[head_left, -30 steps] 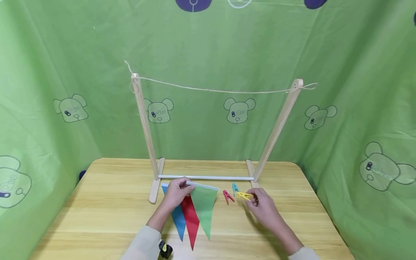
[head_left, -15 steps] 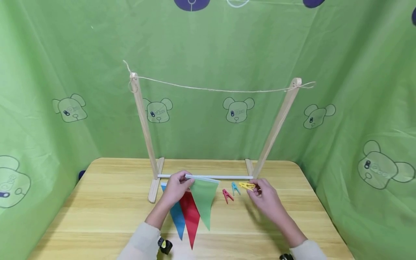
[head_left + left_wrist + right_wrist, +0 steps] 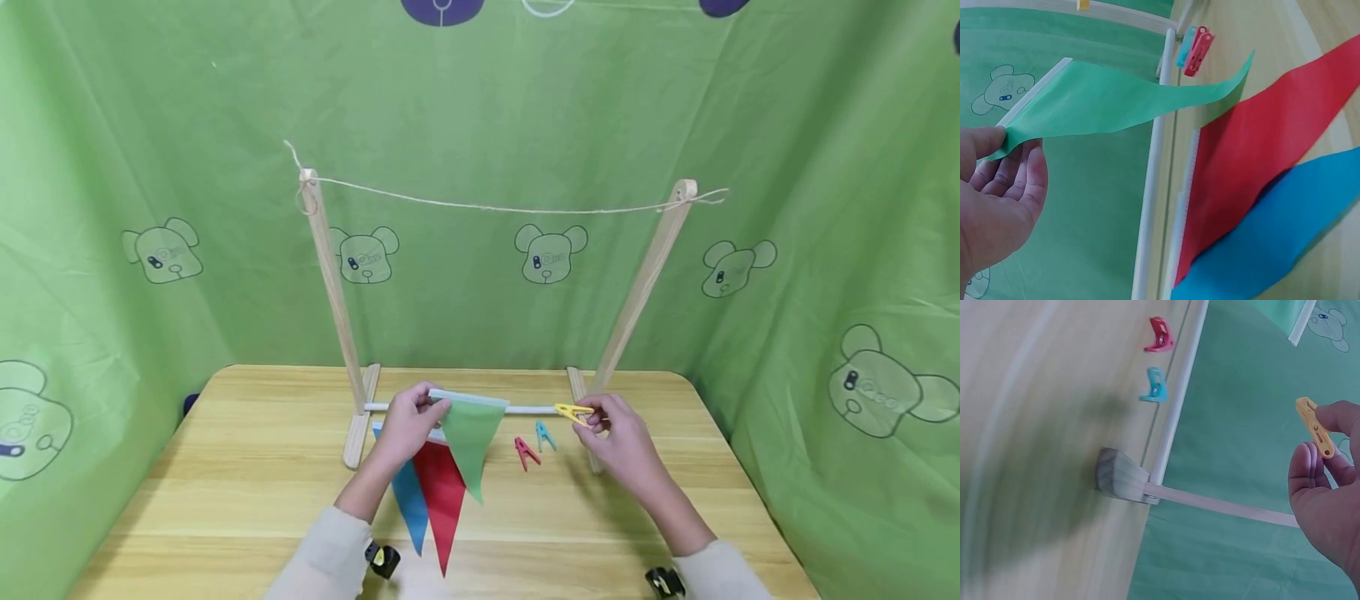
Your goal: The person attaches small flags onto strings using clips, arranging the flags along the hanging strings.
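Note:
My left hand [image 3: 405, 429] pinches a green pennant [image 3: 1097, 97] by one corner of its white top edge, holding it above the table. Below it, a red pennant [image 3: 1260, 144] and a blue pennant [image 3: 1272, 231] overlap on the wood. Between thumb and fingers of my right hand [image 3: 622, 437] is a yellow clothespin [image 3: 1315, 427], raised off the tabletop. A red clothespin [image 3: 527, 452] and a light blue clothespin [image 3: 545, 435] stand on the table between the hands. A string [image 3: 487, 207] runs between two wooden posts, sagging slightly, with nothing hung on it.
The left post [image 3: 332, 292] and right post [image 3: 645, 283] rise from wooden feet, joined low down by a white rod [image 3: 532, 409]. Green printed cloth [image 3: 480, 108] surrounds the wooden table [image 3: 247, 483] at the back and sides.
Both hands have risen and moved forward. The green pennant has lifted away from the red and blue ones, which stay on the table. The yellow clothespin has moved up from beside the other two.

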`<action>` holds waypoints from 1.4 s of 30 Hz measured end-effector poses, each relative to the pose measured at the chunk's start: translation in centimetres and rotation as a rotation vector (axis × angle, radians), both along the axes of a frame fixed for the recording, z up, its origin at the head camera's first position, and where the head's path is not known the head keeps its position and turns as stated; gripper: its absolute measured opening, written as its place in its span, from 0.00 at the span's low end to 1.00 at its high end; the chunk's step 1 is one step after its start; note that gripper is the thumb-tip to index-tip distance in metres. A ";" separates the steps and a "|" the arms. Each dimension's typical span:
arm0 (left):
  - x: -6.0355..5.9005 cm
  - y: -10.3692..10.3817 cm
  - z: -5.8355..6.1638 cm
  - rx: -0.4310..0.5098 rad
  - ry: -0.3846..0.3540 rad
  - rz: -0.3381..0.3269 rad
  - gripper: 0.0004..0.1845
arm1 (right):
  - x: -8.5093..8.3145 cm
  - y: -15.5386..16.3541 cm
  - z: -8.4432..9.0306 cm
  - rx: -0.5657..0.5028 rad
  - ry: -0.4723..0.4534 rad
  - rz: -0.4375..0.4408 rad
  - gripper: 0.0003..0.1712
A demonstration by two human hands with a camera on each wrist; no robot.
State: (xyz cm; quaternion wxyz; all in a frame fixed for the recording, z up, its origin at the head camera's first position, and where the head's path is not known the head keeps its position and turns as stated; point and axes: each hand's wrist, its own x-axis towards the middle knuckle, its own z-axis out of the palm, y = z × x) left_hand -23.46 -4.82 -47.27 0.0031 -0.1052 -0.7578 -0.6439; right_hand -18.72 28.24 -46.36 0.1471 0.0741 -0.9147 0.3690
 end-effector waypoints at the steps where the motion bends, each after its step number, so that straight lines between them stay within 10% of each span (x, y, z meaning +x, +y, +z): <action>1: 0.0 0.0 0.2 -0.001 0.000 -0.004 0.05 | -0.1 0.0 0.2 0.001 0.010 0.002 0.19; 42: -2.3 2.0 5.5 -0.005 0.137 -0.025 0.05 | -1.6 0.7 7.9 -0.001 0.160 -0.031 0.18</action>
